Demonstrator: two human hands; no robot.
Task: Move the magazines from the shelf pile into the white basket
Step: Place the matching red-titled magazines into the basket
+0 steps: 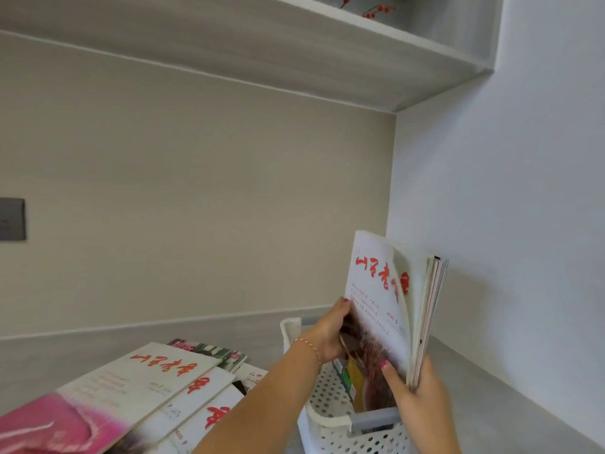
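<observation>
A magazine (383, 290) with a white cover and red lettering stands upright over the white perforated basket (330, 421), its lower edge down inside. My left hand (327, 332) grips its left edge and my right hand (415, 391) grips its lower right corner, pages fanning slightly. Another item with a yellow and green spine (352, 380) stands in the basket. The pile of magazines (157, 388) lies fanned on the shelf at the lower left, the top one pink and white.
The basket sits in the right corner of the grey shelf (491, 398), close to the white side wall (507, 191). An upper shelf (294, 54) hangs overhead with red berry twigs (376, 11). A grey wall plate (11, 219) is at the far left.
</observation>
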